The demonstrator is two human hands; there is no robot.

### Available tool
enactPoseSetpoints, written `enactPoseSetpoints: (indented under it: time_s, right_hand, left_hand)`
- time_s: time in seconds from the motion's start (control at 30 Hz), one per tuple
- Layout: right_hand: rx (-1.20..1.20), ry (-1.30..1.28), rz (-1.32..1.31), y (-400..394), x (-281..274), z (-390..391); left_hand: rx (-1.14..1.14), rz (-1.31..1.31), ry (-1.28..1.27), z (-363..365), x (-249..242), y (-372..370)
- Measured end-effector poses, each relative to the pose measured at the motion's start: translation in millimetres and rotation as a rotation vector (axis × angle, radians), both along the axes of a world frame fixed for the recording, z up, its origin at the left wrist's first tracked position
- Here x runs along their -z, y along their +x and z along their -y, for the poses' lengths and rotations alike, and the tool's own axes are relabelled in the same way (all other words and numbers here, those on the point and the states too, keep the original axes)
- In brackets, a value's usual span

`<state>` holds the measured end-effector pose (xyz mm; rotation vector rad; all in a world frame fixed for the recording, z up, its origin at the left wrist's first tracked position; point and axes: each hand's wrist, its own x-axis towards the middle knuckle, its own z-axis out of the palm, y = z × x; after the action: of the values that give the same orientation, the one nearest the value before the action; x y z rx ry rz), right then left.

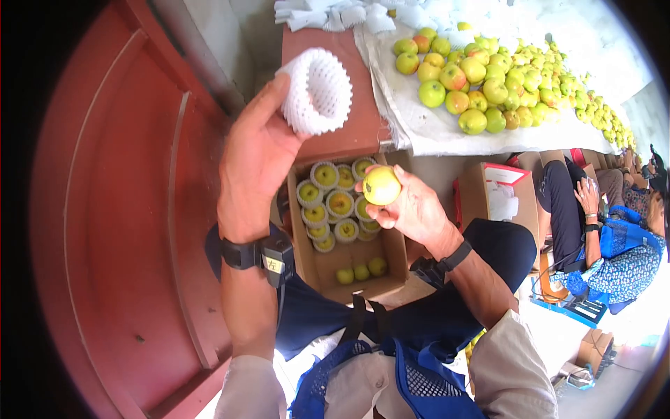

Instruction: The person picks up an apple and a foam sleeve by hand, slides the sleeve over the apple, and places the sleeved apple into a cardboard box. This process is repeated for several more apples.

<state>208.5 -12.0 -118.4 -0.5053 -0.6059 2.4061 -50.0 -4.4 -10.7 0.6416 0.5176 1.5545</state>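
At the far left stands a red panel [125,209], and just right of it the left hand [255,157] holds a white foam net sleeve [299,94] aloft, thumb clamped along its side and the other fingers mostly hidden behind, with the round mouth spread wide towards the head camera. Below and to the right, an open cardboard box [324,269] sits between the person's knees; at its far end apples in foam nets [340,204] stand close together, while three bare apples [361,272] lie in a row along the near wall. Over the box's right side, the right hand [412,209] has its fingers closed round a yellow-green apple [382,184], unwrapped and well apart from the sleeve. The step in hand looks to be fitting this apple with its net: both parts are gripped, but not yet joined. The next move seems to call for bringing apple and sleeve mouth into line, then easing the fruit in without folding the soft rim. Beyond, a heap of loose apples [494,91] covers a white sheet [401,126]; farther right come a second cardboard box [488,192] and a seated co-worker's hand [587,197].
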Motion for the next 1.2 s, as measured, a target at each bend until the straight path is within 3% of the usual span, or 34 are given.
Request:
enactPoseSetpoints:
  time_s: [0.27,0.57,1.03,1.2]
  right_hand:
    - [-0.016,0.373,0.036,9.7,-55.9,-5.0]
    - [0.100,0.782,0.476,14.0,-115.4,-11.0]
    - [0.191,0.724,0.284,12.9,-114.4,-34.7]
    - [0.103,0.643,0.077,15.8,-112.7,-38.8]
  left_hand:
    - [0.036,-0.120,0.061,-0.5,5.0,-5.2]
    - [0.021,-0.363,0.077,-0.9,6.9,3.3]
    - [0.077,-0.398,0.048,-2.2,14.8,21.4]
    - [0.143,-0.363,-0.004,2.2,7.1,32.8]
